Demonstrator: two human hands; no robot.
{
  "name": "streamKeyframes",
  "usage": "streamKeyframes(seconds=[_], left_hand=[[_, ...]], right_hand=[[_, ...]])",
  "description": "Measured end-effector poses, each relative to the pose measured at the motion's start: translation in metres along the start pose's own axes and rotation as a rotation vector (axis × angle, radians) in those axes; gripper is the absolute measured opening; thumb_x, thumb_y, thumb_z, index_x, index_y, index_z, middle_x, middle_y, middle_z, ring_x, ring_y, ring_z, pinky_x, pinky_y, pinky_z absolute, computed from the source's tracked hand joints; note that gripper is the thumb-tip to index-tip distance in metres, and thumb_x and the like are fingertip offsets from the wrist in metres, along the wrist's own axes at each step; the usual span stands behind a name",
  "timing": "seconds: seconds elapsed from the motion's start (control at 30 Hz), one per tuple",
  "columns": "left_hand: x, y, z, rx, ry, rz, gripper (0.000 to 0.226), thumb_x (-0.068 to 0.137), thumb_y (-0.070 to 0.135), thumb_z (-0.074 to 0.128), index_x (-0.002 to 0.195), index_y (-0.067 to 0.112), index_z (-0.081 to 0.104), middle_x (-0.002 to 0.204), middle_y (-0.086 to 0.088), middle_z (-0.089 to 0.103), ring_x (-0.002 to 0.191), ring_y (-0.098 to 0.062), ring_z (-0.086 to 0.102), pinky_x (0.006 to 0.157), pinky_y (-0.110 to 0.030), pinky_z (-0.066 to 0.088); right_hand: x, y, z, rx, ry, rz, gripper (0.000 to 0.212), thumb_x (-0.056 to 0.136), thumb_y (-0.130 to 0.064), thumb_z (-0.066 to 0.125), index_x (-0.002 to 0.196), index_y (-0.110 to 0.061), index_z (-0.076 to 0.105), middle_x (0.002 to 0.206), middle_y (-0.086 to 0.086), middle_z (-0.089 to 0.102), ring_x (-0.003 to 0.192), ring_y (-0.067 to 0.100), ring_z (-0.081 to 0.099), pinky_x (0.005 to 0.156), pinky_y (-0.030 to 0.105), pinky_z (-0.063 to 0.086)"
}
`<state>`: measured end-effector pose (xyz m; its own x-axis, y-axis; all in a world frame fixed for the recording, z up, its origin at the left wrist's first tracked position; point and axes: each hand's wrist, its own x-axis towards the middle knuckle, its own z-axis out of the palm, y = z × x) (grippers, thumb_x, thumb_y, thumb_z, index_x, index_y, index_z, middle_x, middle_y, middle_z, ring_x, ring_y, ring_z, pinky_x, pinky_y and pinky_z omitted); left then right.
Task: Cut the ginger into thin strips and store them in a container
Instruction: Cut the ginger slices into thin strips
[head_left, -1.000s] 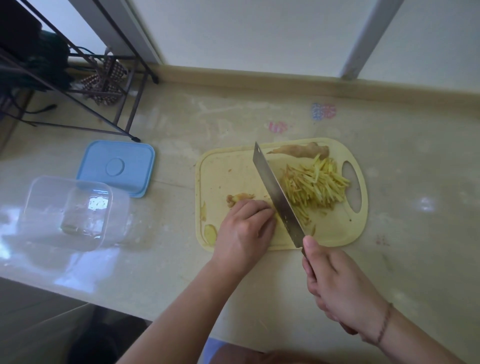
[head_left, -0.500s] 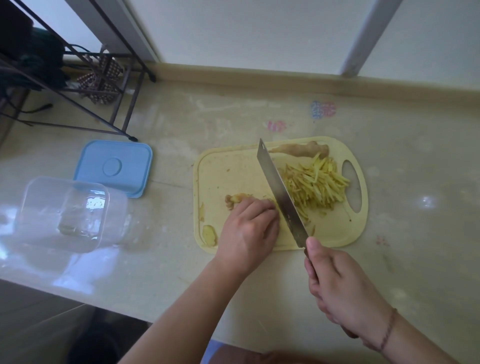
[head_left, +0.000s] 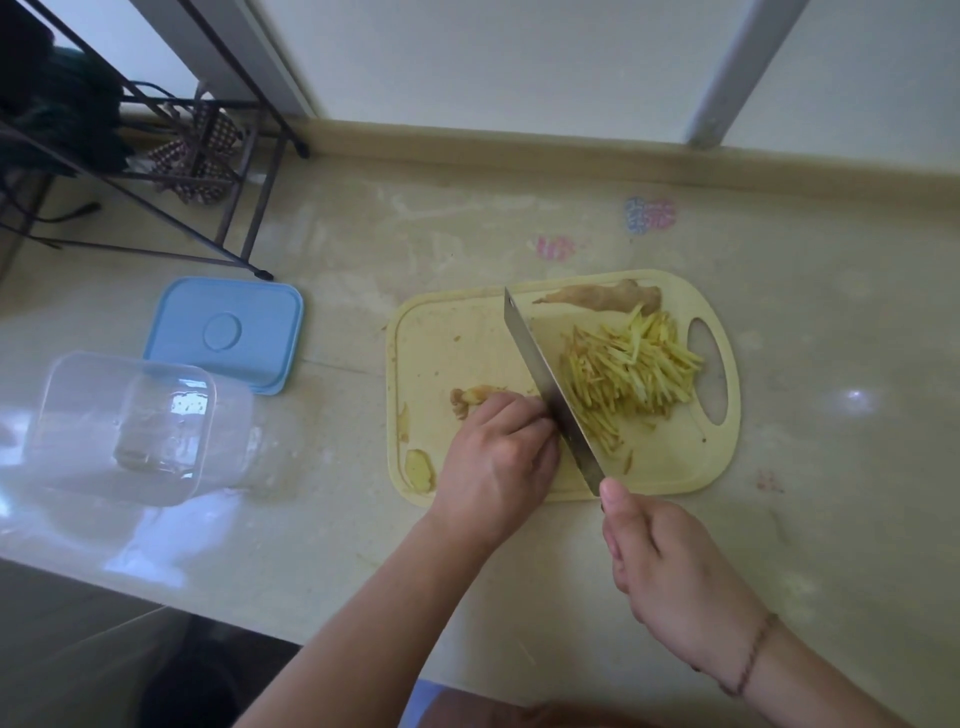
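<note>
A pale yellow cutting board (head_left: 441, 332) lies on the counter. My left hand (head_left: 498, 462) holds down a piece of ginger (head_left: 470, 397) with curled fingers; only its left end shows. My right hand (head_left: 660, 571) grips the handle of a cleaver (head_left: 545, 384), whose blade stands on edge against my left knuckles. Right of the blade lies a heap of thin ginger strips (head_left: 628, 374). A ginger peel piece (head_left: 602, 296) sits at the board's far edge and a small slice (head_left: 418, 467) at its near left corner. A clear container (head_left: 130, 421) stands open at the left.
A blue lid (head_left: 228, 332) lies beside the clear container. A black metal rack (head_left: 171, 156) with dark items stands at the back left. A raised ledge and window frame run along the counter's far side. The counter's front edge is close to my body.
The cleaver blade has shifted slightly left against my left knuckles between cuts. My left hand has stayed on the ginger. The strip heap is unchanged.
</note>
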<state>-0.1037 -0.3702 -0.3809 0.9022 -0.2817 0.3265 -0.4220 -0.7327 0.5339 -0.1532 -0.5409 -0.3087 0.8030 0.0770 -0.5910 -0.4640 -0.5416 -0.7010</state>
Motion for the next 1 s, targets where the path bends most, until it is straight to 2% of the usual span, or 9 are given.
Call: streamKeyframes(seconds=[0.07, 0.13, 0.2, 0.3, 0.4, 0.53, 0.67, 0.77, 1.0], left_hand=[[0.001, 0.0, 0.0, -0.004, -0.006, 0.004, 0.014, 0.093, 0.005, 0.064, 0.084, 0.002, 0.075, 0.096, -0.008, 0.072, 0.084, -0.028, 0.064, 0.079, -0.038, 0.054], [0.002, 0.001, 0.0, 0.006, -0.001, 0.009, 0.016, 0.092, 0.006, 0.064, 0.083, 0.002, 0.075, 0.095, -0.008, 0.073, 0.083, -0.028, 0.065, 0.08, -0.036, 0.054], [0.002, 0.004, -0.003, -0.003, 0.001, -0.002, 0.011, 0.09, 0.005, 0.068, 0.084, 0.003, 0.076, 0.094, -0.008, 0.073, 0.082, -0.027, 0.065, 0.08, -0.035, 0.054], [-0.002, 0.002, -0.012, -0.055, 0.035, -0.038, 0.006, 0.088, 0.005, 0.073, 0.091, 0.001, 0.078, 0.098, -0.008, 0.074, 0.089, -0.024, 0.066, 0.084, -0.031, 0.054], [-0.015, -0.005, -0.019, -0.02, 0.101, -0.08, 0.009, 0.09, 0.009, 0.071, 0.09, 0.003, 0.078, 0.099, -0.006, 0.074, 0.094, -0.024, 0.066, 0.088, -0.035, 0.053], [-0.023, -0.008, -0.015, 0.051, 0.084, -0.068, 0.006, 0.089, 0.013, 0.073, 0.089, 0.01, 0.078, 0.097, 0.001, 0.073, 0.093, -0.027, 0.066, 0.082, -0.042, 0.05], [-0.019, -0.003, -0.01, 0.068, 0.089, -0.065, 0.002, 0.085, 0.01, 0.078, 0.086, 0.01, 0.077, 0.096, 0.002, 0.073, 0.092, -0.026, 0.064, 0.081, -0.039, 0.048], [-0.016, -0.003, -0.007, 0.078, 0.091, -0.06, 0.002, 0.085, 0.01, 0.075, 0.085, 0.011, 0.077, 0.095, 0.003, 0.073, 0.091, -0.025, 0.063, 0.079, -0.039, 0.048], [-0.014, -0.002, -0.002, 0.086, 0.127, -0.049, 0.007, 0.084, 0.008, 0.073, 0.079, 0.012, 0.077, 0.09, 0.003, 0.074, 0.09, -0.02, 0.064, 0.081, -0.035, 0.045]], right_hand=[[0.008, -0.003, 0.001, 0.003, -0.019, 0.004, 0.07, 0.082, -0.08, 0.019, 0.062, -0.017, 0.04, 0.041, -0.008, 0.044, 0.041, 0.008, 0.042, 0.049, 0.024, 0.031], [0.019, -0.011, -0.002, 0.066, -0.054, 0.028, 0.066, 0.078, -0.079, 0.022, 0.064, -0.016, 0.039, 0.039, -0.008, 0.039, 0.033, 0.006, 0.036, 0.04, 0.016, 0.028], [0.022, -0.017, -0.008, 0.151, -0.088, 0.058, 0.062, 0.083, -0.075, 0.027, 0.066, -0.016, 0.038, 0.043, -0.007, 0.035, 0.033, 0.006, 0.028, 0.034, 0.015, 0.025], [0.013, -0.016, -0.016, 0.222, -0.114, 0.061, 0.059, 0.09, -0.069, 0.032, 0.065, -0.016, 0.038, 0.048, 0.0, 0.032, 0.037, 0.014, 0.025, 0.036, 0.019, 0.024], [0.0, -0.011, -0.015, 0.199, -0.092, 0.068, 0.061, 0.086, -0.073, 0.031, 0.064, -0.016, 0.039, 0.048, 0.0, 0.035, 0.037, 0.012, 0.028, 0.036, 0.018, 0.025], [-0.007, -0.006, -0.004, 0.143, -0.094, 0.055, 0.062, 0.08, -0.074, 0.028, 0.063, -0.016, 0.04, 0.042, -0.006, 0.042, 0.033, 0.003, 0.037, 0.036, 0.014, 0.033], [-0.008, -0.002, 0.005, 0.093, -0.067, 0.046, 0.075, 0.083, -0.088, 0.027, 0.062, -0.017, 0.04, 0.042, -0.007, 0.043, 0.035, 0.005, 0.04, 0.037, 0.016, 0.033], [-0.006, 0.001, 0.007, 0.059, -0.054, 0.029, 0.072, 0.071, -0.086, 0.022, 0.061, -0.016, 0.039, 0.042, -0.008, 0.042, 0.036, 0.006, 0.04, 0.038, 0.017, 0.032], [-0.001, 0.005, 0.017, 0.032, -0.026, -0.002, 0.072, 0.073, -0.086, 0.019, 0.064, -0.017, 0.039, 0.044, -0.007, 0.04, 0.038, 0.008, 0.037, 0.043, 0.016, 0.026]])
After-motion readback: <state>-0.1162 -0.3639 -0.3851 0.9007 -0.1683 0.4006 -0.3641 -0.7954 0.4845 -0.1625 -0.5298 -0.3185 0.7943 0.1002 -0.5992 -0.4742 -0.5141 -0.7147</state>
